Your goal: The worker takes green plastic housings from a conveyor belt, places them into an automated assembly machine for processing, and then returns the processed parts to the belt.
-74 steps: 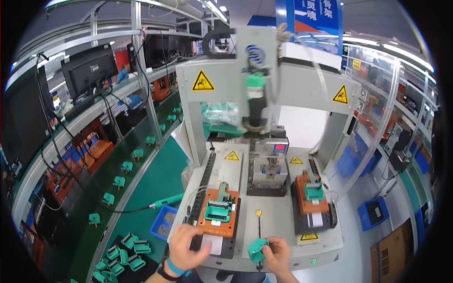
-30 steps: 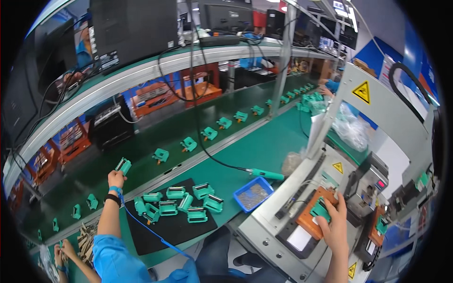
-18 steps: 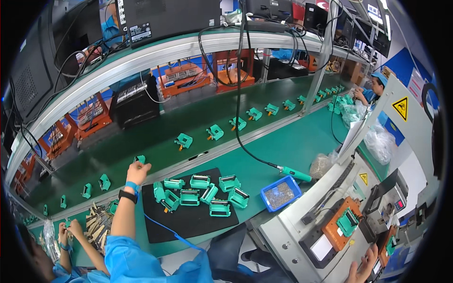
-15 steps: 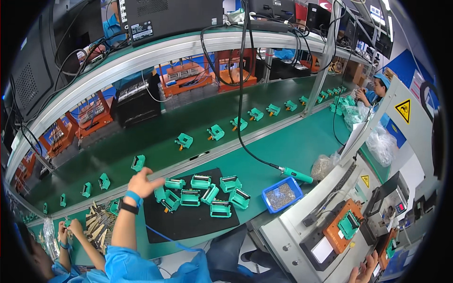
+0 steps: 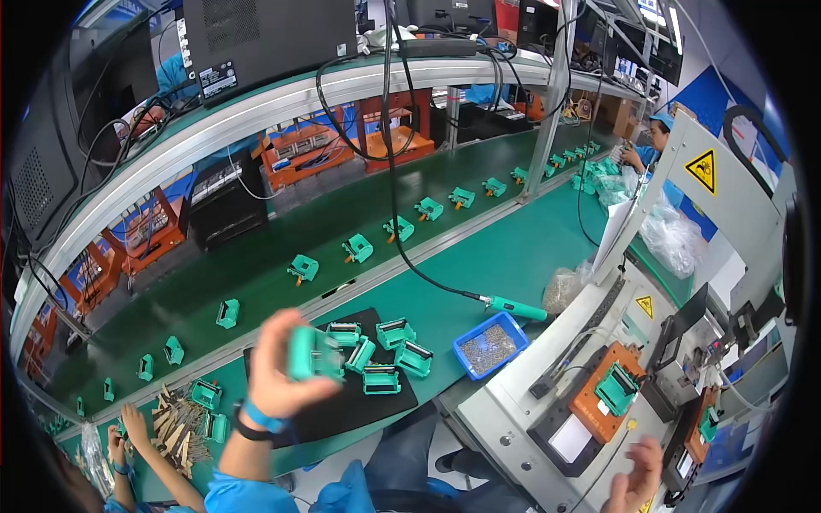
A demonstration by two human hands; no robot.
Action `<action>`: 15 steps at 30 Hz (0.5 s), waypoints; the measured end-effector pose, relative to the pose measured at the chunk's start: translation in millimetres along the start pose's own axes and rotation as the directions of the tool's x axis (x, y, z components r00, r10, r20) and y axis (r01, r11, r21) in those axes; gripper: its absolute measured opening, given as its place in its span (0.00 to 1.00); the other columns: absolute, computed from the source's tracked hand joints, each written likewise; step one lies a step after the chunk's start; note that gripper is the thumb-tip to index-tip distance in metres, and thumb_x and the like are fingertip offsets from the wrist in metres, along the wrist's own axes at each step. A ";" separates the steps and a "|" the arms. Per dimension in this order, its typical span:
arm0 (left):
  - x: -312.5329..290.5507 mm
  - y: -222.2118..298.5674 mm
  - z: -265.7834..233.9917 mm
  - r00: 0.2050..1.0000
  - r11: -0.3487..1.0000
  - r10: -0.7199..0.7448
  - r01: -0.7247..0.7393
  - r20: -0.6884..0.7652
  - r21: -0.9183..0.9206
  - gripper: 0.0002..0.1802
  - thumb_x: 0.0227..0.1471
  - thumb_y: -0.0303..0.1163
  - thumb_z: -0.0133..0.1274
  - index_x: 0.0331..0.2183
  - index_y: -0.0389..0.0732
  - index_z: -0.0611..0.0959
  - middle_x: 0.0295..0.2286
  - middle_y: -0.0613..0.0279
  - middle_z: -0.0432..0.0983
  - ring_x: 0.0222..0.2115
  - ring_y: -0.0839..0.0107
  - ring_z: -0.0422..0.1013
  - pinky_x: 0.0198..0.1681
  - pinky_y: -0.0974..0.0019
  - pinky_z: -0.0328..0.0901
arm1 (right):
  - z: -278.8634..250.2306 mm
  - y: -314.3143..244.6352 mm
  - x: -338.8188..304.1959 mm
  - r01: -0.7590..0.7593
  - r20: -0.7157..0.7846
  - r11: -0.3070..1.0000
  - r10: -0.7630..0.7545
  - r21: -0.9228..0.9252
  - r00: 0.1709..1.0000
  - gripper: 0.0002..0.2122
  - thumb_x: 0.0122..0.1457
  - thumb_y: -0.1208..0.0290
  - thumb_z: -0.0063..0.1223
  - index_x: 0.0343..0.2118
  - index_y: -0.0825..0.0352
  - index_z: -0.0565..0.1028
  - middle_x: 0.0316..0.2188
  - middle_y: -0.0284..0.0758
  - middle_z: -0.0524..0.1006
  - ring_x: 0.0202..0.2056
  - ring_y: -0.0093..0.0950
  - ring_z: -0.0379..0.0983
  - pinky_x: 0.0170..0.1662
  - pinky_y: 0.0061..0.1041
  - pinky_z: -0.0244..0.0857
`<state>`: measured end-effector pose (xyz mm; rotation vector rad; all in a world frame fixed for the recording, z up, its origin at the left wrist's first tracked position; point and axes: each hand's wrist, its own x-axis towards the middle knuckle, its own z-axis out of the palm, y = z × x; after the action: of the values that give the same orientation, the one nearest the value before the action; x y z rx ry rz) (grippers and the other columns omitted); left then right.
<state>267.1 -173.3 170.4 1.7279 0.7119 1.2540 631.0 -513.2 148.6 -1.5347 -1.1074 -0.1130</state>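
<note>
Left hand pinches a green part toward eight o'clock; right hand, loosely spread, is between four and five, near the orange block.

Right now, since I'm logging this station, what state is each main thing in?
Left hand, closed around a blurred green plastic part
Right hand, open, empty
Blue rectangular plastic tray, open-topped, holding small grey pieces
Orange rectangular fixture nearer the tray, loaded with another green part
Green cylindrical corded tool, lying down, unheld
Black flat mat, partly covered

Factory workshop, dark conveyor belt, spaced green parts, warning-marked machine
</note>
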 end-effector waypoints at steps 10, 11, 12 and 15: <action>-52.1 64.3 215.0 0.601 0.683 0.701 -0.409 0.384 -0.606 0.37 0.37 0.45 0.70 0.46 0.33 0.76 0.41 0.46 0.75 0.39 0.47 0.73 0.41 0.51 0.67 | 67.1 -35.2 -34.4 -0.039 0.235 0.857 -0.097 0.514 0.967 0.45 0.46 0.48 0.66 0.62 0.70 0.57 0.63 0.54 0.54 0.62 0.46 0.56 0.62 0.44 0.52; -58.7 61.4 222.1 0.617 0.705 0.676 -0.380 0.404 -0.599 0.37 0.37 0.45 0.71 0.46 0.33 0.76 0.41 0.45 0.75 0.40 0.48 0.73 0.41 0.51 0.67 | 60.7 -34.0 -40.1 -0.090 0.228 0.843 -0.040 0.530 0.973 0.46 0.46 0.48 0.66 0.62 0.70 0.57 0.63 0.54 0.54 0.62 0.46 0.55 0.62 0.43 0.52; -61.8 61.1 228.6 0.624 0.724 0.653 -0.346 0.429 -0.597 0.38 0.36 0.45 0.71 0.46 0.33 0.77 0.41 0.45 0.75 0.40 0.48 0.73 0.42 0.51 0.67 | 56.1 -37.9 -41.6 -0.135 0.210 0.828 0.022 0.544 0.978 0.46 0.46 0.47 0.66 0.62 0.70 0.56 0.63 0.54 0.54 0.63 0.46 0.54 0.62 0.43 0.51; -76.2 64.7 251.4 0.695 0.740 0.573 -0.210 0.434 -0.639 0.39 0.36 0.48 0.70 0.46 0.34 0.77 0.42 0.48 0.75 0.40 0.51 0.73 0.42 0.54 0.67 | 43.1 -43.8 -41.0 -0.281 0.215 0.677 0.182 0.680 0.959 0.41 0.51 0.47 0.61 0.62 0.71 0.58 0.62 0.55 0.55 0.62 0.46 0.55 0.62 0.43 0.51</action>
<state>476.4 -344.5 162.3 1.6774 -0.4375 0.9355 557.7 -507.1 141.3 -0.9619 -0.8850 0.5513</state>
